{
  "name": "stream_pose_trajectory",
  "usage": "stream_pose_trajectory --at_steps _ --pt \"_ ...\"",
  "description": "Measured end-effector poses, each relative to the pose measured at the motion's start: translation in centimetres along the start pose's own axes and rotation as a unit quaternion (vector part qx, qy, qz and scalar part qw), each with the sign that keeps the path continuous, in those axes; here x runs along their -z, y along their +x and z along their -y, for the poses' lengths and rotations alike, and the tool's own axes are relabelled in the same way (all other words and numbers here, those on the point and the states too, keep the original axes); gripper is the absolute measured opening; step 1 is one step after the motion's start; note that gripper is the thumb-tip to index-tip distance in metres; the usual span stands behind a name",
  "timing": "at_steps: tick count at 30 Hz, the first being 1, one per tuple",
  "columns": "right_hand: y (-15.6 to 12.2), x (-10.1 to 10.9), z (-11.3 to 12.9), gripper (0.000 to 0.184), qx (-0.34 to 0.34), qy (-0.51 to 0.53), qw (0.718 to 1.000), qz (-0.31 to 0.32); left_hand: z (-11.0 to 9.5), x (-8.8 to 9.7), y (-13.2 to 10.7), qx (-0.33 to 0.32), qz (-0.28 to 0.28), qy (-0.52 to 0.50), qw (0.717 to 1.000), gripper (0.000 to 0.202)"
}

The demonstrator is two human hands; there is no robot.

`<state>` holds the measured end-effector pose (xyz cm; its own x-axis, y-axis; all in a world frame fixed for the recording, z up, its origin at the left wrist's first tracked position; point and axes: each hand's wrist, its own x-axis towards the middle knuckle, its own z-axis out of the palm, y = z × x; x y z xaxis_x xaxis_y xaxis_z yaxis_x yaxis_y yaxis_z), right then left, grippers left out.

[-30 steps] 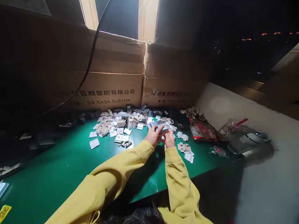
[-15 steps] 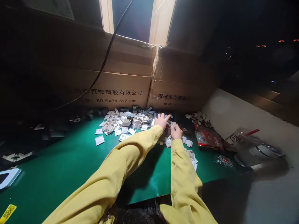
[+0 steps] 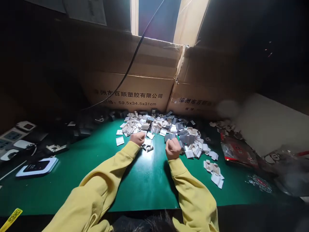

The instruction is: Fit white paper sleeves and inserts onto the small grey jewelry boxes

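Observation:
My left hand (image 3: 138, 139) is closed over the green tabletop, at the front of a heap of small folded white and grey card pieces (image 3: 129, 127). Just to its right is a small black-and-white part (image 3: 148, 148); I cannot tell whether the fingers touch it. My right hand (image 3: 173, 149) is curled into a fist at the heap's front right side. Beyond its knuckles, a dark grey box-like piece (image 3: 170, 137) sits close to the fingers. What either hand holds, if anything, is hidden by the fingers.
Cardboard boxes (image 3: 135, 88) stand behind the heap, with a black cable (image 3: 130, 64) hanging in front. On the left lie a white-edged device (image 3: 37, 167) and a power strip (image 3: 14, 137). A red packet (image 3: 238, 149) and loose card pieces (image 3: 214, 174) lie right.
My hands, earlier close together over the heap, are now apart and nearer to me, the left one further left. Both have curled closed. The view has turned left.

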<state>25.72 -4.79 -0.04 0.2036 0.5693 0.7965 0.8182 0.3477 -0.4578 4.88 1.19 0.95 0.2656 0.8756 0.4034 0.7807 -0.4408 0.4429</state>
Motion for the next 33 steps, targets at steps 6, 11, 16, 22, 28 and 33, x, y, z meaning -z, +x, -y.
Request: stream_pose_trajectory --at_steps 6,11,16,22,28,33 --pt "-1.7 -1.2 1.5 0.046 -0.038 0.052 0.990 0.127 10.4 10.5 -3.4 0.198 -0.142 0.061 0.968 0.035" --pt "-2.7 -2.5 1.0 0.041 -0.062 0.037 0.962 0.263 13.4 15.3 -5.3 0.328 -0.257 0.132 0.899 0.015" --pt "-3.6 -3.1 0.9 0.038 -0.089 -0.003 0.944 0.318 13.3 14.7 -6.1 0.383 -0.183 0.152 0.892 0.042" --pt "-3.8 -3.2 0.5 0.039 -0.099 0.017 0.944 0.314 11.6 13.3 -4.8 0.322 -0.211 0.069 0.920 0.044" --pt "-1.5 -5.3 0.0 0.019 -0.169 0.063 0.960 0.214 4.6 8.7 -2.7 0.336 -0.244 -0.392 0.821 0.054" --pt "0.6 -6.8 -0.5 0.023 -0.045 0.010 0.939 0.342 -1.9 2.6 -2.6 0.440 0.013 -0.733 0.518 0.064"
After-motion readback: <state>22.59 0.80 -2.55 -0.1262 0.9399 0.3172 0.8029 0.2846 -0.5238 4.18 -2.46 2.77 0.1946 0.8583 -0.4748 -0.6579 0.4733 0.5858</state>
